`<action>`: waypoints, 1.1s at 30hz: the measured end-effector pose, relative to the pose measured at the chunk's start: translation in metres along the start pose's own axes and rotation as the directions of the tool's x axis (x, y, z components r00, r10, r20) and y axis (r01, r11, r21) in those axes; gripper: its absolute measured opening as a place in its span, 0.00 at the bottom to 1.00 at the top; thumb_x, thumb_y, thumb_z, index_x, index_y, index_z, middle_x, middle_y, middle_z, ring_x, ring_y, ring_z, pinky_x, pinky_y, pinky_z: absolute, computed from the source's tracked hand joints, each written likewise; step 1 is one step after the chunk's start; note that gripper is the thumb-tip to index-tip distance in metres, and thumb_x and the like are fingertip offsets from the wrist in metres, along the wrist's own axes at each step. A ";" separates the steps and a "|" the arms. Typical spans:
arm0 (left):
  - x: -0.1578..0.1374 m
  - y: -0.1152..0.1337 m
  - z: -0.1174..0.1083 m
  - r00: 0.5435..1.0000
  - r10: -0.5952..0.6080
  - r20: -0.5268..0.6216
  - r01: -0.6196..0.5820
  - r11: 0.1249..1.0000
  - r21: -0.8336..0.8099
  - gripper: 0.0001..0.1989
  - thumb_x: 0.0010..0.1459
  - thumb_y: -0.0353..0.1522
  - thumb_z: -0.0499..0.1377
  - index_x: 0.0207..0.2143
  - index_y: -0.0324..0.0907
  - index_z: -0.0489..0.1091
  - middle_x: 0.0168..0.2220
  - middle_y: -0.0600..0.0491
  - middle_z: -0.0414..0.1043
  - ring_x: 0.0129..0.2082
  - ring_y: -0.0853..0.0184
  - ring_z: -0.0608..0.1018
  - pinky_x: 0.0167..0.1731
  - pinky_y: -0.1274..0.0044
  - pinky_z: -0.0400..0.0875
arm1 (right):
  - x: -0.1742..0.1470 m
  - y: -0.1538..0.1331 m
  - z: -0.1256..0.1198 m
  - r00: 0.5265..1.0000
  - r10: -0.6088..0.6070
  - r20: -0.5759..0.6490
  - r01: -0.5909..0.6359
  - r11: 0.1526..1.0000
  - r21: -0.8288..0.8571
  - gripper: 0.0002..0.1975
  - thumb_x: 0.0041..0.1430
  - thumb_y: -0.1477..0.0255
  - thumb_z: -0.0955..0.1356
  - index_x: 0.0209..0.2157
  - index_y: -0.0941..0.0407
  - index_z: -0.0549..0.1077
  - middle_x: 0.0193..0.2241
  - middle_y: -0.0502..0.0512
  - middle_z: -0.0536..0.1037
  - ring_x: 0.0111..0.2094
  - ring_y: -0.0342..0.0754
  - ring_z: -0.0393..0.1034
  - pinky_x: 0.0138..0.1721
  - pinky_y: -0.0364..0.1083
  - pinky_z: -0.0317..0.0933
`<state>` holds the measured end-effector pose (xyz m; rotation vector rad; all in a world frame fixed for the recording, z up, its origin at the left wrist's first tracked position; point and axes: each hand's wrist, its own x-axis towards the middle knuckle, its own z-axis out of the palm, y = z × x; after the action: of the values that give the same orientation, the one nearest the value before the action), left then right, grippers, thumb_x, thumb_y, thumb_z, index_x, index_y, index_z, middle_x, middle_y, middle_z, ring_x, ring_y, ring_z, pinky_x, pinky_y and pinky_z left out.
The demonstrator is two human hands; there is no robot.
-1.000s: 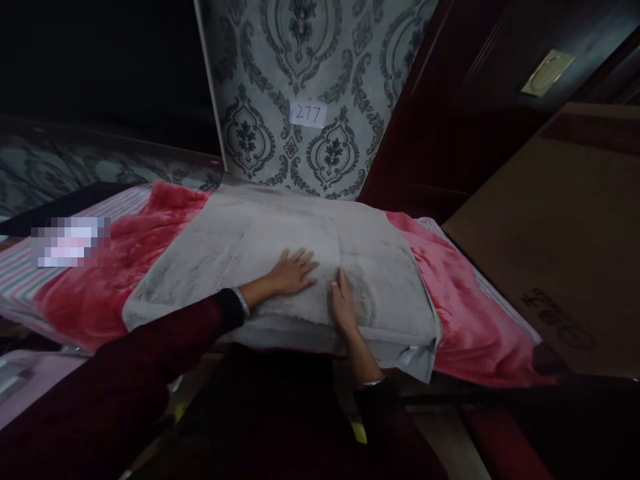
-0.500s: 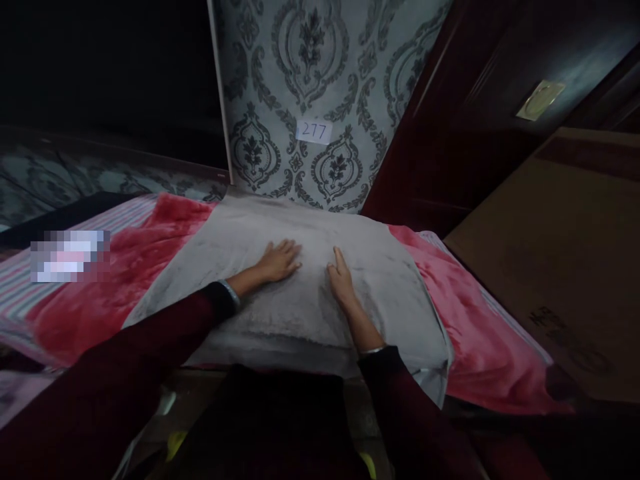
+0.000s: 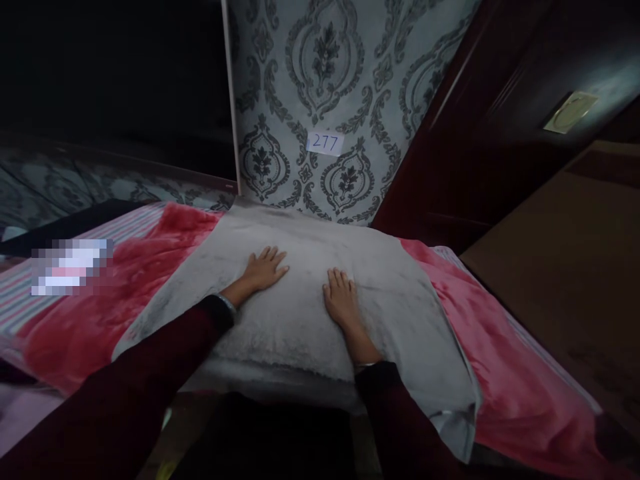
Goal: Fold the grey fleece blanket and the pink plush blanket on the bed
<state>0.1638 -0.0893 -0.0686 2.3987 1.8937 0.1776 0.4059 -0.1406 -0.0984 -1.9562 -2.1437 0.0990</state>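
A grey plush cloth (image 3: 300,320) lies spread out in front of me, with a folded edge along its near side. My left hand (image 3: 264,269) rests flat on it, left of the middle, fingers spread. To the right, my right hand (image 3: 341,299) also lies palm down on the cloth, its fingers stretched out towards the wall. Neither hand grips anything. Beneath the grey cloth a red plush blanket (image 3: 125,280) shows on the left and again on the right. A striped cloth (image 3: 145,219) peeks out under the red blanket.
A large dark screen (image 3: 115,87) stands at the back left. Patterned wallpaper (image 3: 325,60) bears a paper label (image 3: 325,143) reading 277. At right are a dark red glossy door or panel (image 3: 450,160) and a big cardboard box (image 3: 560,267). A blurred patch covers something at left.
My right hand has turned from resting on its edge to lying flat on the cloth. My left hand has shifted slightly left. The view has moved a little.
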 end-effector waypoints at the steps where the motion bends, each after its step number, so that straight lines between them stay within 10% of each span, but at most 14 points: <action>1: -0.001 -0.008 -0.001 1.000 -0.029 -0.002 0.029 1.000 -0.009 0.34 0.70 0.49 0.41 0.73 0.45 0.52 0.75 0.45 0.44 0.74 0.49 0.49 0.66 0.48 0.49 | 0.000 0.000 0.000 1.000 -0.001 0.003 0.001 1.000 0.001 0.30 0.72 0.66 0.53 0.72 0.59 0.54 0.73 0.60 0.51 0.73 0.54 0.43 0.70 0.59 0.39; 9: -0.006 -0.017 -0.010 0.995 -0.097 0.025 0.096 0.995 0.017 0.34 0.70 0.49 0.40 0.72 0.44 0.54 0.74 0.45 0.47 0.73 0.49 0.51 0.68 0.49 0.45 | 0.006 -0.003 -0.011 0.996 0.044 0.082 -0.045 0.999 0.012 0.30 0.72 0.67 0.54 0.72 0.58 0.54 0.73 0.59 0.51 0.73 0.53 0.42 0.70 0.57 0.41; 20: 0.036 0.074 0.006 0.985 0.174 0.018 -0.173 0.984 -0.033 0.29 0.70 0.42 0.45 0.71 0.48 0.56 0.74 0.46 0.49 0.73 0.51 0.51 0.68 0.47 0.43 | 0.068 0.007 -0.016 0.995 -0.083 0.048 0.085 0.996 -0.039 0.28 0.73 0.68 0.53 0.71 0.50 0.56 0.73 0.53 0.54 0.72 0.54 0.46 0.69 0.59 0.44; 33: 0.026 0.031 0.003 0.985 -0.172 0.007 0.171 0.985 0.028 0.37 0.69 0.51 0.40 0.73 0.40 0.51 0.75 0.41 0.43 0.75 0.52 0.47 0.69 0.50 0.44 | 0.067 0.013 -0.001 0.997 -0.078 0.005 0.078 0.994 -0.077 0.29 0.73 0.66 0.52 0.72 0.49 0.55 0.72 0.54 0.55 0.72 0.54 0.48 0.68 0.58 0.46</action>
<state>0.1996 -0.0712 -0.0662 2.2332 2.0986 0.1299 0.4139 -0.0735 -0.0916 -1.9105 -2.2542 0.0055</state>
